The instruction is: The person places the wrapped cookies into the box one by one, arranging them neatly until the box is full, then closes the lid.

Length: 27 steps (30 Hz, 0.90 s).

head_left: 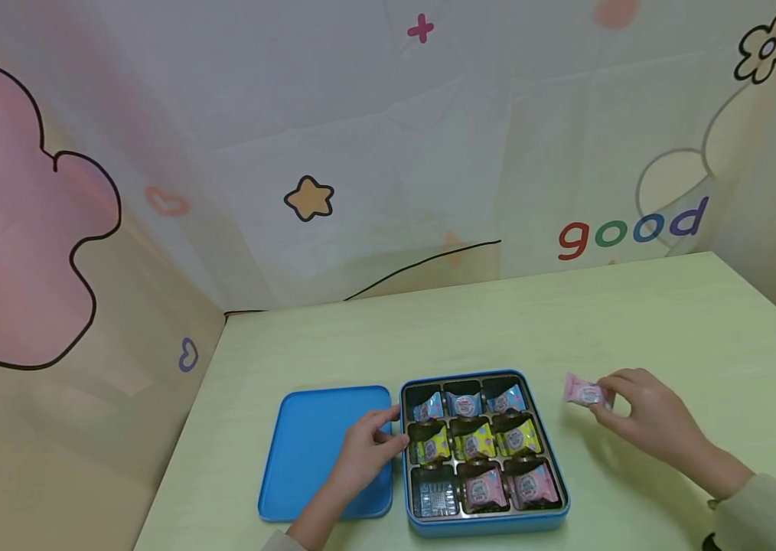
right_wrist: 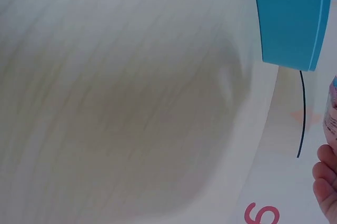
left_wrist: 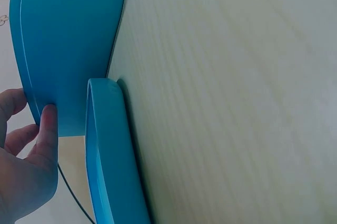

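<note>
My right hand [head_left: 653, 417] pinches a pink wrapped candy [head_left: 582, 392] between thumb and fingers, raised to the right of a blue box [head_left: 484, 526]. In the right wrist view, the candy [right_wrist: 330, 121] shows only partly at the right edge, above the fingertips. The fingers and thumb of my left hand [head_left: 363, 451] touch the box's left rim. Inside the box, a tray of compartments holds blue candies [head_left: 464, 405] at the back, yellow ones [head_left: 474, 442] in the middle row and two pink ones [head_left: 484, 490] in front. The front left compartment [head_left: 436, 493] has no candy.
Left of the box, a blue lid [head_left: 319, 428] lies on the pale green table [head_left: 636, 321], partly behind my left forearm. A printed cloth backdrop [head_left: 388, 153] stands behind the table and along its sides.
</note>
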Each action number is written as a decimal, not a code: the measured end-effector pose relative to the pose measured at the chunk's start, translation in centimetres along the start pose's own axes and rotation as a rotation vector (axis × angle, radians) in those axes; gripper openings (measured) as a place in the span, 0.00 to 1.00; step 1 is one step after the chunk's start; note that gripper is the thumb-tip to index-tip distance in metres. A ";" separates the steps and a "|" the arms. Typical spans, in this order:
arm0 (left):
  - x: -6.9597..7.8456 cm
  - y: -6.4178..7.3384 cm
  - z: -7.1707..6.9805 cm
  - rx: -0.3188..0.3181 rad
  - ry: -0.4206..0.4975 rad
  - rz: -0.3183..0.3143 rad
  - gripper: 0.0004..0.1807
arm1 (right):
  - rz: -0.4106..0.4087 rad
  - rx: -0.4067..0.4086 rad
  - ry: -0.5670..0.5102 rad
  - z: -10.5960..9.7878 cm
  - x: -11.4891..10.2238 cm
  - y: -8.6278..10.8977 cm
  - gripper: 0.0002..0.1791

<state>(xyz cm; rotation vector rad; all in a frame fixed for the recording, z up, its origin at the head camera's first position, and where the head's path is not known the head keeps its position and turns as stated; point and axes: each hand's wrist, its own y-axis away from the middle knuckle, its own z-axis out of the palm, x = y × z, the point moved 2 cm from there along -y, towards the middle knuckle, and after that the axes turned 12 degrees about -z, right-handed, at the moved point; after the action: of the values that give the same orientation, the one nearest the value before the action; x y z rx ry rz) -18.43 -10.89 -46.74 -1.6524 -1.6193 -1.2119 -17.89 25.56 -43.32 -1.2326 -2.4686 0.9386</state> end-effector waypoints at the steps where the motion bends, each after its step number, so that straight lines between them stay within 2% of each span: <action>1: 0.0 0.0 0.0 0.000 0.000 0.000 0.27 | -0.005 0.004 -0.001 0.0 -0.1 -0.1 0.13; 10: -0.1 0.0 0.0 -0.004 0.006 -0.004 0.28 | -0.063 0.017 0.001 -0.4 -1.6 -0.9 0.12; 17: 0.0 0.1 0.0 -0.006 0.015 -0.008 0.27 | -0.134 0.061 -0.018 -0.4 -2.5 -1.4 0.10; 22: 1.7 1.1 -0.3 -0.004 0.015 -0.015 0.25 | -0.179 0.091 -0.048 -0.4 -3.2 -1.8 0.17; 27: 3.1 2.1 -0.6 0.009 -0.006 -0.008 0.24 | -0.206 0.088 -0.065 -0.3 -4.1 -2.2 0.20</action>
<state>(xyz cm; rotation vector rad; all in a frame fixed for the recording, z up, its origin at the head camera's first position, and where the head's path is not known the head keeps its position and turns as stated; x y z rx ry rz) -16.88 -10.15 -43.30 -1.6468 -1.6343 -1.2037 -16.64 21.53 -41.35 -0.9128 -2.5150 1.0323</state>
